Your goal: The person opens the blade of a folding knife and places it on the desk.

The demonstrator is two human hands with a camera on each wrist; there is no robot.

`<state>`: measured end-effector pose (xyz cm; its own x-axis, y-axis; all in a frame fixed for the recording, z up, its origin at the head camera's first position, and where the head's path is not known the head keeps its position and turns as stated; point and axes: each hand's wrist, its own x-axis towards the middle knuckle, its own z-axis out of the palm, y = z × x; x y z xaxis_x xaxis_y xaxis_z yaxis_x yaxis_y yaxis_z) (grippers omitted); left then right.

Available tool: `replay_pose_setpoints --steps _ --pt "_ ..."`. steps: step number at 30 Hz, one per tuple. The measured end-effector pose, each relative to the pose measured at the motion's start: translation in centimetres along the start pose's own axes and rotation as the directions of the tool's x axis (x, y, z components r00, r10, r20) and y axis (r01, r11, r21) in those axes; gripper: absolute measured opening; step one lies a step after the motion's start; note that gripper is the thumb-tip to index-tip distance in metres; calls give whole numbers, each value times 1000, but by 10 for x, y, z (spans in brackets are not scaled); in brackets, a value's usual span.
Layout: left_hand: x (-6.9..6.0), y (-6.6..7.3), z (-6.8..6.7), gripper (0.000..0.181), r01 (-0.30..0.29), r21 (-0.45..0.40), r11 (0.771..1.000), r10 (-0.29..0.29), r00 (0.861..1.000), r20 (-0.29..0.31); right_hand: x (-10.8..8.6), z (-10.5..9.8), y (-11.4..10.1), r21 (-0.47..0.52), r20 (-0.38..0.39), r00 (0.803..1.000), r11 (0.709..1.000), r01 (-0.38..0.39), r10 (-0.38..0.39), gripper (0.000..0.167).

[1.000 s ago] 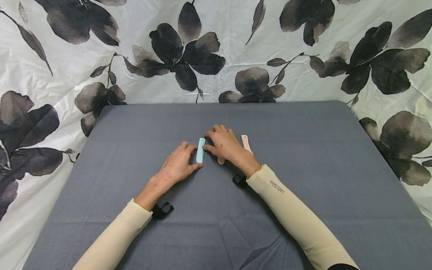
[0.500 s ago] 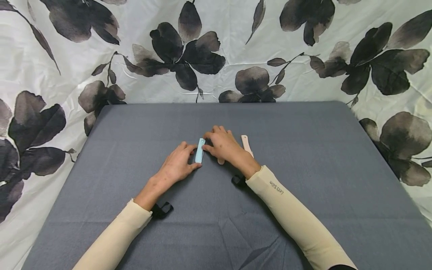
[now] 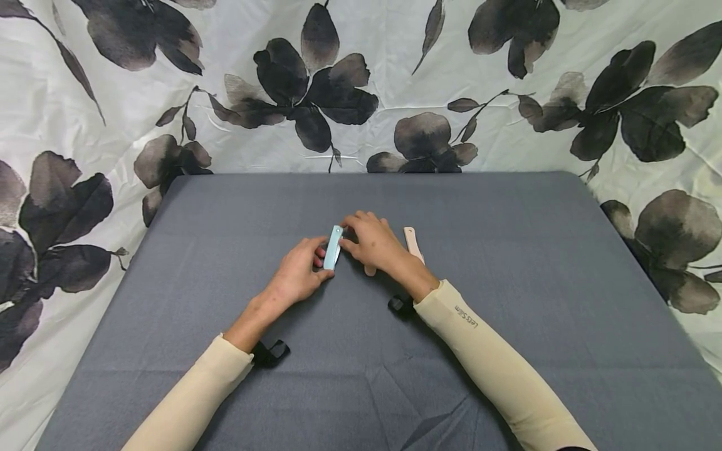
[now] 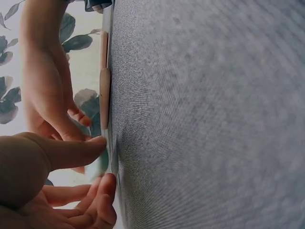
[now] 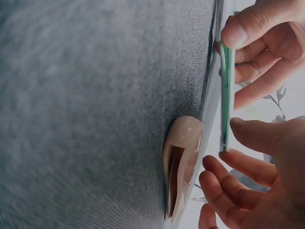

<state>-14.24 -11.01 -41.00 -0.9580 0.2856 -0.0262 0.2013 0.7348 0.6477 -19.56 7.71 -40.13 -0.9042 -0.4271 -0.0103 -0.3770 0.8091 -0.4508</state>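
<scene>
A slim light-blue folding knife [image 3: 333, 247], with a hole at its far end and a pale blade-like sliver along its right side, is between both hands at mid-table. My left hand [image 3: 297, 270] pinches its near end, thumb at the bottom and fingers curled along the left side. At the far end, my right hand [image 3: 372, 239] has thumb and index finger on it. In the right wrist view the knife [image 5: 227, 95] appears edge-on. A beige slotted handle [image 5: 183, 148] lies on the cloth under my right hand; in the head view that hand partly covers the beige pieces.
A grey cloth [image 3: 479, 219] covers the table, with creases near the front. Another beige piece [image 3: 413, 243] with a hole lies right of my right hand. A white floral sheet [image 3: 225, 37] hangs behind the table's far edge.
The blue knife has tilted slightly, its near end shifting left and its far end away. My left fingers have curled in more around it. My right hand has hardly moved.
</scene>
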Motion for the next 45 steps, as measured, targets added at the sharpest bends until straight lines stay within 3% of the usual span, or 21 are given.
replay_pose_setpoints --steps 6,10,19,26,29,45 --pt "1 0 -1 67 -25 -33 999 23 997 -73 1 -1 -2 140 -54 999 990 8 0 43" --pt "2 1 -2 65 -50 -56 997 43 991 -125 3 -2 -4 279 -85 996 959 44 -21 45" --pt "0 4 -4 67 -45 -104 994 28 987 -157 2 -2 -7 487 -152 988 869 80 -6 43" --pt "1 3 -5 67 -44 -118 992 24 986 -167 1 0 -8 660 -135 991 748 74 22 48" --pt "0 4 -5 68 -49 -125 991 27 984 -175 1 0 -9 694 -136 990 715 79 22 50" --pt "-3 8 -4 67 -57 -143 988 29 980 -196 0 2 -10 759 -129 990 648 61 58 52"
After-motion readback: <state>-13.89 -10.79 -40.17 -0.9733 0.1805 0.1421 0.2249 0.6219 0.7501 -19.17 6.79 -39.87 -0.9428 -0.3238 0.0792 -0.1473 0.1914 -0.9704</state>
